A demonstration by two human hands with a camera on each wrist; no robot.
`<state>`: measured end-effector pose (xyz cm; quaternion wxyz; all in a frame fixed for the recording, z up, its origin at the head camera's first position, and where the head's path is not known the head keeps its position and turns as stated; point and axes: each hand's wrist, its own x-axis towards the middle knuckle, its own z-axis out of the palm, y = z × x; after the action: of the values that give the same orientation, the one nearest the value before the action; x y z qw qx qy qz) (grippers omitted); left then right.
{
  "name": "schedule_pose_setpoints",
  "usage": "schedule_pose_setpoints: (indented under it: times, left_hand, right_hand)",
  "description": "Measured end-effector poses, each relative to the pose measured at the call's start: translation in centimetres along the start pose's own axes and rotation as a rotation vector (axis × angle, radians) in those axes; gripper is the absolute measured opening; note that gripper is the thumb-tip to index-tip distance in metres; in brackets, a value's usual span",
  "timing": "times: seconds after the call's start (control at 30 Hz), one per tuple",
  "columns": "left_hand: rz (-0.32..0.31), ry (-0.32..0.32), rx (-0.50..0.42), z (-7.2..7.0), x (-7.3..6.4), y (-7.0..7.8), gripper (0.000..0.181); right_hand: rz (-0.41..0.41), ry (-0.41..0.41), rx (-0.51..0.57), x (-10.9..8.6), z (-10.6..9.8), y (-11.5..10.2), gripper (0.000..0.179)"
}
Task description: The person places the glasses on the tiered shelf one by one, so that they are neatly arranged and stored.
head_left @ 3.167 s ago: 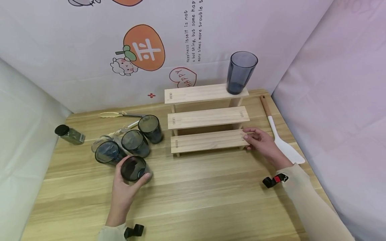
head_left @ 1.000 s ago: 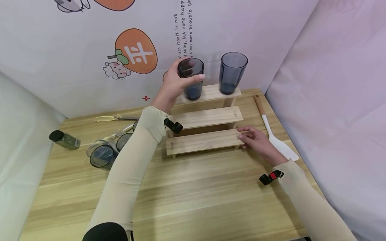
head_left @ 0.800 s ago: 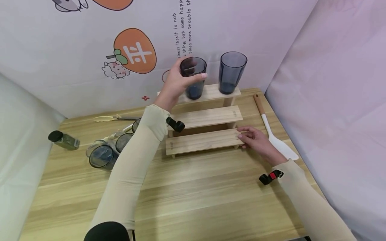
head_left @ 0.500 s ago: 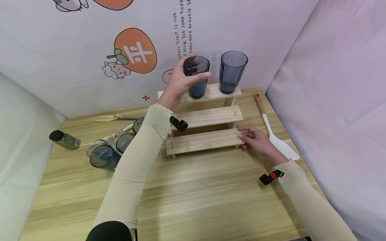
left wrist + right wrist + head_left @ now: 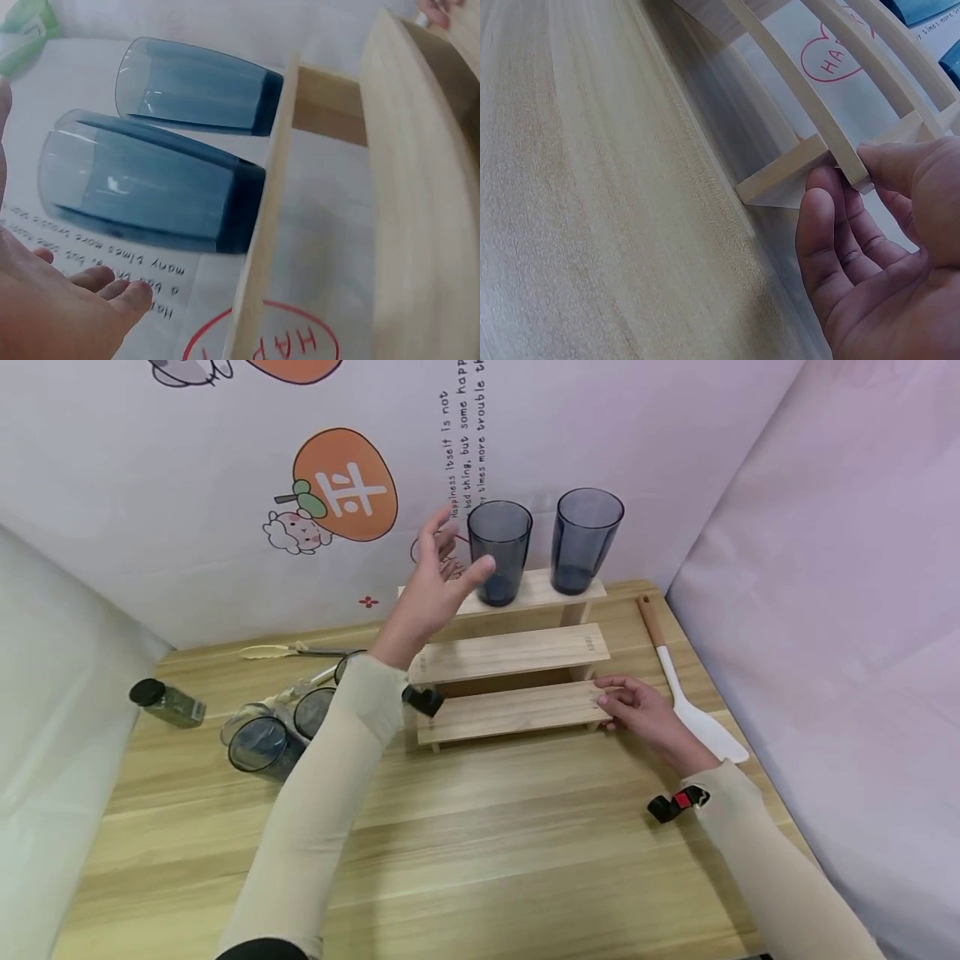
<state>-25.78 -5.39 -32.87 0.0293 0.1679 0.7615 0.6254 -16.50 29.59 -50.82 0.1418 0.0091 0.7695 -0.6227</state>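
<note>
Two blue-grey drinking glasses stand upright side by side on the top step of a wooden three-tier shelf (image 5: 517, 652). Just left of the nearer-to-middle glass (image 5: 500, 556), my left hand (image 5: 435, 585) has its fingers spread and holds nothing; its thumb overlaps the glass in the head view. In the left wrist view that glass (image 5: 150, 184) is apart from the fingers. The other glass (image 5: 587, 542) is at the right end of the step. My right hand (image 5: 637, 714) pinches the right end of the lowest step, thumb above and fingers below (image 5: 847, 232).
Several more glasses (image 5: 262, 747) stand at the left, partly hidden behind my left sleeve. Behind them lie tongs (image 5: 300, 651). A black-lidded spice jar (image 5: 168, 703) lies at the far left. A white spatula (image 5: 705, 727) with a wooden handle lies right of the shelf.
My left hand carried a glass from the left group up to the top step, slid it right towards the other glass, then let go and drew back left. The right hand kept its grip.
</note>
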Motion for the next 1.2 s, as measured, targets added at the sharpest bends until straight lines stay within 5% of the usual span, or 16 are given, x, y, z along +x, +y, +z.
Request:
schedule_pose_setpoints:
  times: [0.23,0.43,0.63,0.83,1.2]
  left_hand:
    - [0.082,0.044,0.235,-3.0,-9.3,-3.1,0.076]
    - [0.108,0.227,0.610,-6.1,-18.6,-6.4,0.074]
    - [0.092,0.396,0.891,-8.4,-24.1,-8.6,0.074]
    - [0.053,0.428,0.957,-9.7,-25.3,-9.5,0.074]
    - [0.037,0.307,1.013,-10.5,-22.3,-9.6,0.088]
  right_hand:
    - [0.006,-0.001,0.010,-0.1,0.0,0.1,0.048]
    - [-0.012,0.003,-0.014,-0.3,0.0,0.0,0.048]
    - [-0.028,0.011,-0.005,-0.4,0.0,-0.3,0.047]
    - [-0.031,0.002,-0.013,-0.4,0.3,-0.2,0.049]
    - [-0.028,0.008,-0.011,-0.2,0.4,0.0,0.050]
